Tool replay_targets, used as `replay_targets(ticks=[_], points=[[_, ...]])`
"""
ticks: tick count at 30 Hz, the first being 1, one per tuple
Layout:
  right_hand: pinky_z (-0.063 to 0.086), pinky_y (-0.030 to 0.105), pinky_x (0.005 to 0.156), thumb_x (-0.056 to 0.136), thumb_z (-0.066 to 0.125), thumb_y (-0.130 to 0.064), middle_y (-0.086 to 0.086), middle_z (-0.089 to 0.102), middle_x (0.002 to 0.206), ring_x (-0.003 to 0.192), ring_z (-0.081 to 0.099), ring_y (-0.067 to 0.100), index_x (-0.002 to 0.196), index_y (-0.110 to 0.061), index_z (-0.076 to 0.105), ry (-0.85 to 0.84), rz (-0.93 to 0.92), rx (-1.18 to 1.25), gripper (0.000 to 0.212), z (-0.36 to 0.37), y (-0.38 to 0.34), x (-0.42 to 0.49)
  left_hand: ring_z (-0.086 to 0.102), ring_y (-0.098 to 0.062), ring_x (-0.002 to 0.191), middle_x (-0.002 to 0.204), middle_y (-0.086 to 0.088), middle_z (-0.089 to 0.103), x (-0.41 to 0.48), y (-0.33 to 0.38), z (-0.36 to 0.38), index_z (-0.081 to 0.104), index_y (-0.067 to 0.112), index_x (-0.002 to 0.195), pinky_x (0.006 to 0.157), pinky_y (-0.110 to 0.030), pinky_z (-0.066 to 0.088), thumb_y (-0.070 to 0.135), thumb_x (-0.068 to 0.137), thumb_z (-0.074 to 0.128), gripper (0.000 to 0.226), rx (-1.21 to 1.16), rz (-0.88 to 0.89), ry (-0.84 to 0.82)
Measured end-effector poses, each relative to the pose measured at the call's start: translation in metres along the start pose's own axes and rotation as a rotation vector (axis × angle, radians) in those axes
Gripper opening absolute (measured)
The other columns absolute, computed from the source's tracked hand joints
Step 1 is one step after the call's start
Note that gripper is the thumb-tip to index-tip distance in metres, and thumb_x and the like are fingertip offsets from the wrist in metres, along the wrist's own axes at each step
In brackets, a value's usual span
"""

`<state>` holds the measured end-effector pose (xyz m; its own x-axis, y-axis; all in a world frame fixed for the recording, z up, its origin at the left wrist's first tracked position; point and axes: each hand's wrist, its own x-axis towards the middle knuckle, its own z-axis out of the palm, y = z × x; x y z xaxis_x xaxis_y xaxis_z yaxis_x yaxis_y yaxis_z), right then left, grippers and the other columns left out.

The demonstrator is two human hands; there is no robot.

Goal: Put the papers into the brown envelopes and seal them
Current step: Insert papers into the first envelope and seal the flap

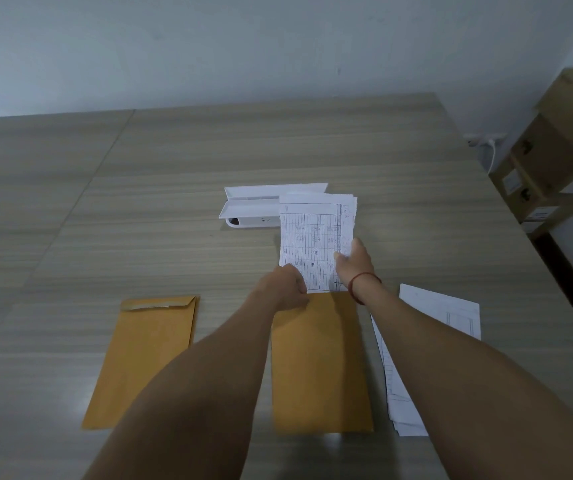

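Counter (416, 209): centre envelope (319, 368) lying flat, its mouth edge grasped by the left grip (286, 287). Papers (312, 237), lower end at that mouth, grasped at the right edge by the right grip (354, 263). Second envelope (146, 358) to the left, sheets (440, 313) to the right, white tray (253, 209) behind.

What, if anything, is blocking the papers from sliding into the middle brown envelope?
Nothing visible. The papers, gripped by the right hand, have their lower edge at the top of the middle envelope, which the left hand holds at that end.
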<state>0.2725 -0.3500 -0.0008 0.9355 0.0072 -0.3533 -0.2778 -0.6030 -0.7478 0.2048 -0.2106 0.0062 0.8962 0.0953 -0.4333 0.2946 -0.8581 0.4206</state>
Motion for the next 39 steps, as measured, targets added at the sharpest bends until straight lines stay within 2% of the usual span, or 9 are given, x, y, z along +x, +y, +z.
replay_targets(ticks=[5, 9, 14, 20, 23, 28, 31, 34, 39], points=[[0.043, 0.045, 0.099, 0.098, 0.043, -0.02, 0.01, 0.056, 0.126, 0.12, 0.049, 0.035, 0.123, -0.012, 0.044, -0.031, -0.017, -0.056, 0.026, 0.002, 0.003, -0.002, 0.067, -0.018, 0.095, 0.099, 0.003, 0.071, 0.002, 0.005, -0.002, 0.067, 0.02, 0.082, 0.087, -0.037, 0.056, 0.019, 0.081, 0.061, 0.007, 0.103, 0.052, -0.034], [0.046, 0.049, 0.097, 0.097, 0.043, -0.02, 0.006, 0.057, 0.119, 0.114, 0.052, 0.031, 0.123, -0.013, 0.044, -0.023, -0.016, -0.033, 0.027, 0.0, 0.002, -0.001, 0.058, -0.019, 0.111, 0.118, 0.005, 0.062, 0.0, 0.006, -0.005, 0.064, 0.021, 0.104, 0.103, -0.037, 0.038, 0.028, 0.093, 0.051, 0.018, 0.249, 0.111, -0.007], [0.05, 0.051, 0.092, 0.095, 0.045, -0.021, 0.01, 0.058, 0.117, 0.108, 0.058, 0.034, 0.119, -0.013, 0.045, -0.034, 0.007, 0.038, 0.025, -0.003, -0.001, 0.002, 0.057, -0.021, 0.11, 0.119, 0.002, 0.06, 0.003, 0.0, -0.004, 0.054, 0.022, 0.112, 0.102, -0.039, 0.033, 0.031, 0.099, 0.041, 0.02, 0.321, 0.101, -0.088], [0.045, 0.052, 0.1, 0.092, 0.05, -0.024, 0.004, 0.058, 0.126, 0.119, 0.052, 0.031, 0.121, -0.019, 0.048, -0.126, -0.025, 0.002, 0.029, 0.006, 0.005, -0.001, 0.058, -0.019, 0.108, 0.114, 0.003, 0.062, 0.004, 0.0, -0.002, 0.06, 0.019, 0.107, 0.101, -0.037, 0.033, 0.027, 0.097, 0.047, 0.018, 0.181, 0.069, -0.005], [0.047, 0.049, 0.099, 0.09, 0.056, -0.024, 0.005, 0.062, 0.12, 0.111, 0.057, 0.028, 0.118, -0.017, 0.053, -0.132, -0.019, 0.025, 0.029, 0.007, 0.01, -0.001, 0.058, -0.018, 0.104, 0.11, 0.003, 0.064, 0.003, -0.007, 0.002, 0.06, 0.019, 0.102, 0.097, -0.034, 0.038, 0.025, 0.095, 0.05, 0.014, 0.114, 0.034, 0.028], [0.05, 0.029, 0.074, 0.093, 0.057, -0.018, 0.005, 0.062, 0.108, 0.089, 0.059, 0.019, 0.117, -0.009, 0.054, -0.101, 0.025, 0.16, 0.027, 0.001, 0.008, 0.0, 0.055, -0.017, 0.084, 0.091, 0.002, 0.059, 0.004, -0.013, 0.005, 0.055, 0.018, 0.087, 0.077, -0.031, 0.047, 0.019, 0.093, 0.052, 0.007, -0.125, 0.06, 0.039], [0.053, 0.041, 0.089, 0.088, 0.062, -0.026, 0.004, 0.067, 0.107, 0.094, 0.064, 0.022, 0.109, -0.017, 0.057, -0.131, 0.001, 0.118, 0.023, 0.003, 0.01, 0.001, 0.051, -0.016, 0.081, 0.089, 0.002, 0.056, 0.004, -0.012, 0.003, 0.054, 0.016, 0.088, 0.072, -0.028, 0.041, 0.018, 0.095, 0.052, 0.008, -0.176, 0.081, 0.1], [0.053, 0.046, 0.091, 0.081, 0.068, -0.027, 0.001, 0.071, 0.101, 0.095, 0.067, 0.024, 0.097, -0.024, 0.059, -0.19, -0.026, 0.047, 0.019, 0.006, 0.016, 0.0, 0.049, -0.016, 0.082, 0.093, -0.004, 0.06, 0.005, -0.014, 0.001, 0.058, 0.012, 0.092, 0.072, -0.028, 0.04, 0.018, 0.094, 0.053, 0.008, -0.179, 0.078, 0.144], [0.053, 0.049, 0.092, 0.086, 0.062, -0.03, 0.002, 0.071, 0.102, 0.097, 0.067, 0.026, 0.106, -0.02, 0.061, -0.139, -0.068, 0.158, 0.022, 0.004, 0.002, 0.002, 0.05, -0.018, 0.081, 0.092, -0.005, 0.06, 0.005, -0.012, 0.001, 0.055, 0.017, 0.088, 0.072, -0.03, 0.039, 0.018, 0.094, 0.053, 0.007, -0.168, 0.082, 0.125]])
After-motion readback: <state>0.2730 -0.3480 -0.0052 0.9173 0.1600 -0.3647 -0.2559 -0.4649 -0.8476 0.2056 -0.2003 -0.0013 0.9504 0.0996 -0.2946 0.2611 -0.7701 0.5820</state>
